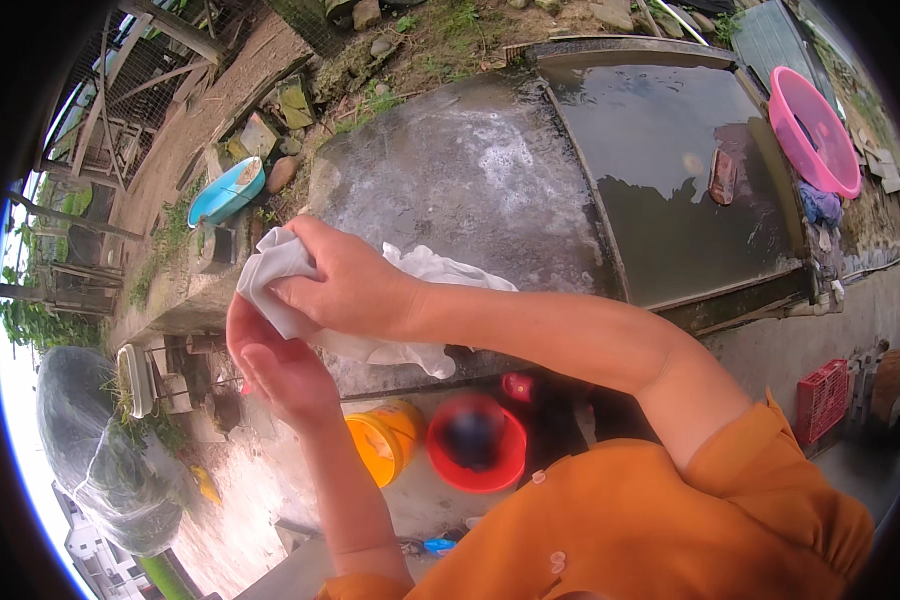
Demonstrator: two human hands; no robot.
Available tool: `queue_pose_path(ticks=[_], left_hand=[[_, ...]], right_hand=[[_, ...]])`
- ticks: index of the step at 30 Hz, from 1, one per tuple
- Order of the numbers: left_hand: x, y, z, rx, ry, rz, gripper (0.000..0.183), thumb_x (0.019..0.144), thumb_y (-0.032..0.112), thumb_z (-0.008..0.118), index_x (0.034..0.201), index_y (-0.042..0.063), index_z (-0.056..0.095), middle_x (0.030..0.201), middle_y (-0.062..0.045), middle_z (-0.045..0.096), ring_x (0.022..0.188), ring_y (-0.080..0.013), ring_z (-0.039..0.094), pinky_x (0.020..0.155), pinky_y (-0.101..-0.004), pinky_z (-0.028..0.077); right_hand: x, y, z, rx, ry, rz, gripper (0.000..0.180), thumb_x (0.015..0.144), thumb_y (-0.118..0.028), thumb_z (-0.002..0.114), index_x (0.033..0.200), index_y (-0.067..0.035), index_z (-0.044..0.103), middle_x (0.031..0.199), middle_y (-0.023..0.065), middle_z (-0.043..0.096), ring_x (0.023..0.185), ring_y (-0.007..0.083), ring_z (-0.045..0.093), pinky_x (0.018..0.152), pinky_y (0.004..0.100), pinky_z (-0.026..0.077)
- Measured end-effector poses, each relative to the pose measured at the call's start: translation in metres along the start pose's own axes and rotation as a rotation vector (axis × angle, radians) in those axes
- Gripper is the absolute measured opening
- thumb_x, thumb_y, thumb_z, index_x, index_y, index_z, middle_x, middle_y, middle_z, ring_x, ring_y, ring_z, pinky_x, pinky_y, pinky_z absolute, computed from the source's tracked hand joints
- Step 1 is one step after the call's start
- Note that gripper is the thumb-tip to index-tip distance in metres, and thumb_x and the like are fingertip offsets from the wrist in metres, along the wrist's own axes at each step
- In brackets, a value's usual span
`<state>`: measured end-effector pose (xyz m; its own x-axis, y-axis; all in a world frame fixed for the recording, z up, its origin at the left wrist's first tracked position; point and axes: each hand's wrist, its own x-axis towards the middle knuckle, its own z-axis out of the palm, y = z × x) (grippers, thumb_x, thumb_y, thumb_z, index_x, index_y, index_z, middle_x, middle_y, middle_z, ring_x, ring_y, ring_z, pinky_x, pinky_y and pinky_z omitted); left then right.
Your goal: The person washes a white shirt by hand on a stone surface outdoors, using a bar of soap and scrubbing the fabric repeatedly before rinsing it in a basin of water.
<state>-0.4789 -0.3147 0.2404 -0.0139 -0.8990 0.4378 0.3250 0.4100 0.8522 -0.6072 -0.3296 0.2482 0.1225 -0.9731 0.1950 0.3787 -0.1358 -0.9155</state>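
A bunched white cloth (281, 274) is gripped in my right hand (356, 281), with the fingers and thumb closed around its fold. Just below it, my left hand (289, 375) is cupped, palm turned up, its fingertips close against the cloth's lower side. Whether those fingertips touch the cloth I cannot tell, as the cloth partly hides them. More white fabric (450, 266) lies crumpled on the wet concrete slab (450, 172) behind my right wrist. It also shows below that wrist, and my forearm hides where the parts join.
Beyond the slab's ledge is a water-filled basin (667, 180) with a brick-like block (722, 178). A pink tub (814, 135) leans at its far edge. Below stand a yellow bucket (386, 442) and a red basin (506, 457) with something dark inside. A blue basin (229, 191) sits left.
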Motion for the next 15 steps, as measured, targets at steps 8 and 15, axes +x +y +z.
queue_pose_path(ticks=[8, 15], left_hand=[[-0.056, -0.123, 0.021, 0.903, -0.402, -0.212, 0.090, 0.063, 0.035, 0.077, 0.133, 0.000, 0.031, 0.115, -0.021, 0.050, 0.109, -0.0342, 0.049, 0.089, -0.0405, 0.041], [-0.098, -0.188, 0.080, 1.399, -0.758, -0.108, 0.081, 0.068, 0.044, 0.069, 0.130, -0.001, 0.039, 0.137, -0.026, 0.028, 0.127, -0.0434, 0.026, 0.102, -0.0531, 0.024]], right_hand=[[0.032, 0.008, -0.137, 0.391, -0.173, 0.170, 0.028, 0.069, -0.006, 0.050, 0.096, 0.001, 0.055, 0.089, 0.0063, 0.056, 0.079, 0.0135, 0.054, 0.073, 0.0260, 0.047], [-0.097, 0.083, -0.356, -0.614, 0.886, 0.415, 0.025, 0.085, -0.012, 0.044, 0.097, -0.004, 0.064, 0.089, 0.0066, 0.063, 0.083, 0.0153, 0.057, 0.072, 0.0275, 0.046]])
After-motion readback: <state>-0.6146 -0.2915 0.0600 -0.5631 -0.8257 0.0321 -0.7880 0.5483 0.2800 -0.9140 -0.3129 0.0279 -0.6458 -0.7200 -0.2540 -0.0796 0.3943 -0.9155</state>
